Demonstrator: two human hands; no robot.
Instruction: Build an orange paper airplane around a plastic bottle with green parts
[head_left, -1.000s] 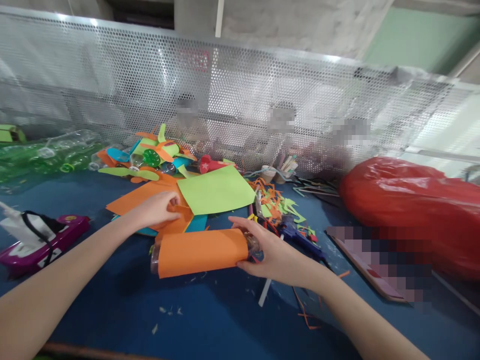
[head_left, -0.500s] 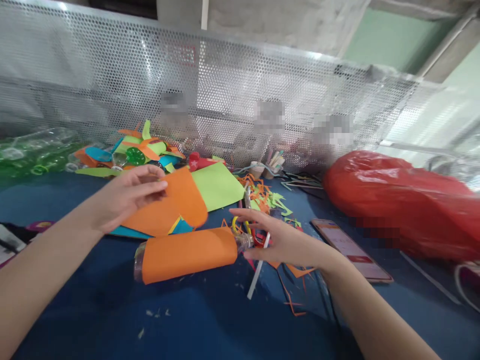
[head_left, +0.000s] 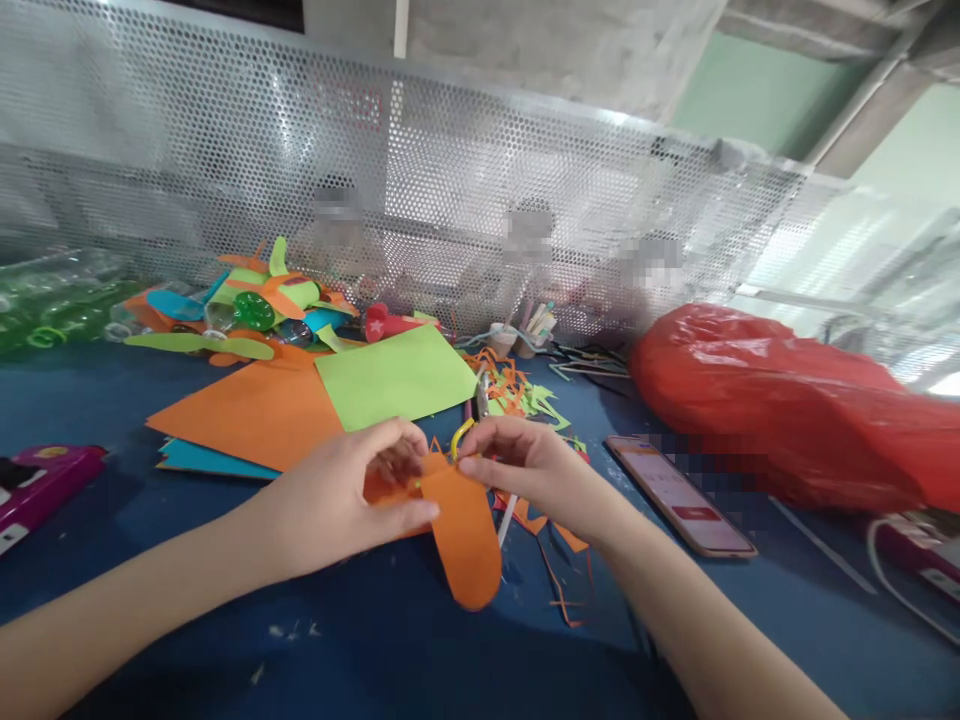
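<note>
Between my hands is an orange paper piece with a rounded end (head_left: 466, 545), its rounded part hanging down toward me. My right hand (head_left: 525, 462) pinches its upper edge between thumb and fingertips. My left hand (head_left: 352, 500) curls around its left side, thumb on the paper's edge. More orange shows behind the left fingers; I cannot tell whether it is the same paper or the paper-wrapped bottle, which is otherwise out of sight. Just behind the right fingertips is a yellow loop-shaped handle (head_left: 462, 436). A white strip (head_left: 508, 518) lies below the right hand.
Orange (head_left: 240, 415) and green paper sheets (head_left: 397, 375) lie behind my hands. Paper scraps (head_left: 517, 385), a phone (head_left: 679, 495) and a red plastic bag (head_left: 780, 410) are to the right. Paper-decorated bottles (head_left: 277, 295) stand back left, before a perforated metal screen (head_left: 465, 170).
My left hand has brought the orange paper piece down and right. My right hand has closed on its edge. The orange-wrapped bottle, earlier in plain view, is no longer clearly visible.
</note>
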